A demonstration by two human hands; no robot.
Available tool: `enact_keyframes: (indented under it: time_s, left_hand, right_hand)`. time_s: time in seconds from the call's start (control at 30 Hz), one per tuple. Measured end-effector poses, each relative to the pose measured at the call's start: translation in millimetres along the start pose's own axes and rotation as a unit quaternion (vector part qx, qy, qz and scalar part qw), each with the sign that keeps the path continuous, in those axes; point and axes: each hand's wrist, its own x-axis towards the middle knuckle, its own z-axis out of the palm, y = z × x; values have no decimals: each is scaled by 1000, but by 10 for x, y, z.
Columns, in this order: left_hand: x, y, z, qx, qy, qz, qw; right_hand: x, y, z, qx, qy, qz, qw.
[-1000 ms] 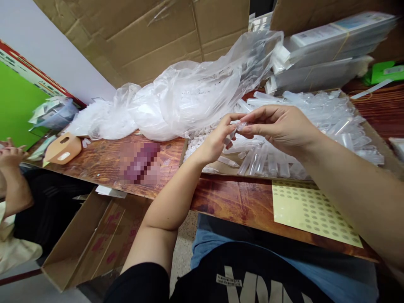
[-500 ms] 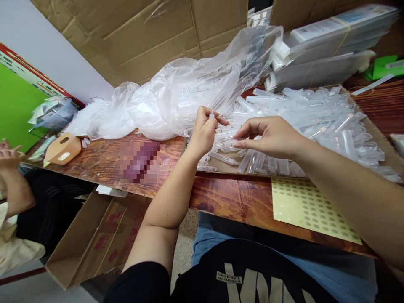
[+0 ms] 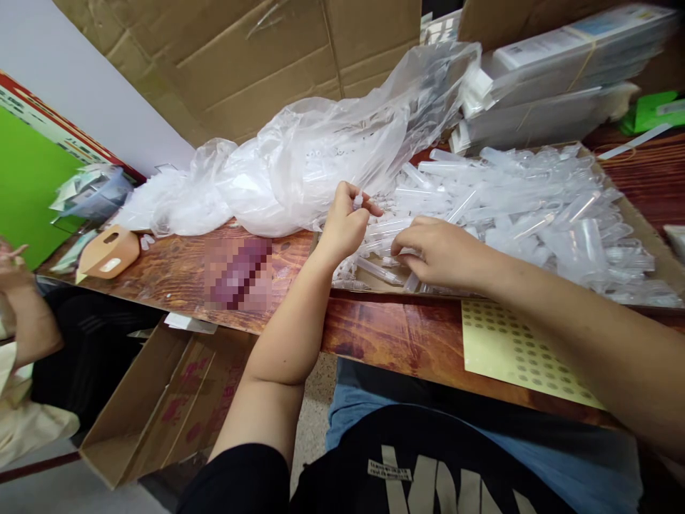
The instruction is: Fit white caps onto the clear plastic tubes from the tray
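Note:
My left hand point(image 3: 347, 223) is closed on a small translucent plastic tip point(image 3: 358, 199), which pokes up between thumb and index finger. What lies deeper in that fist is hidden. My right hand point(image 3: 442, 253) is lowered over the near part of a shallow cardboard tray point(image 3: 374, 291), its thumb and fingers curved but apart. Clear plastic tubes point(image 3: 382, 271) lie right under and beside those fingertips. Many more clear tubes point(image 3: 514, 193) are heaped across the tray.
A large clear plastic bag point(image 3: 289, 164) of small white parts lies behind the tray. Bundled packages point(image 3: 567, 64) stand at back right. A yellow sticker sheet point(image 3: 508, 350) hangs at the table's front edge. Below left is an open cardboard box point(image 3: 160, 407); another person's hand point(image 3: 13, 268) shows far left.
My right hand has come down and slightly nearer to me, onto the tubes, its fingers more curled. The left hand stays nearly in place, still holding the small tip.

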Motion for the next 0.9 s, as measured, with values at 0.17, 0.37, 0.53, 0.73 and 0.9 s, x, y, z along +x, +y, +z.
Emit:
enact_keyframes:
  time_s: [0.17, 0.37, 0.53, 0.73, 0.9]
  left_hand:
    - [-19, -3, 21, 4, -12, -8, 1000]
    - [-37, 12, 7, -3, -81, 47, 996]
    - [-41, 29, -13, 50, -124, 131, 982]
    - [-32, 43, -31, 83, -100, 164, 978]
    - [-104, 62, 19, 63, -80, 130, 986]
  right_hand:
    - [0, 66, -99, -108, -26, -2, 994]
    - [22, 124, -41, -157, -15, -34, 987]
    - [94, 122, 44, -112, -25, -13, 993]
    - [23, 284, -187, 11, 80, -37, 996]
    - [-71, 417, -393, 81, 251, 5, 965]
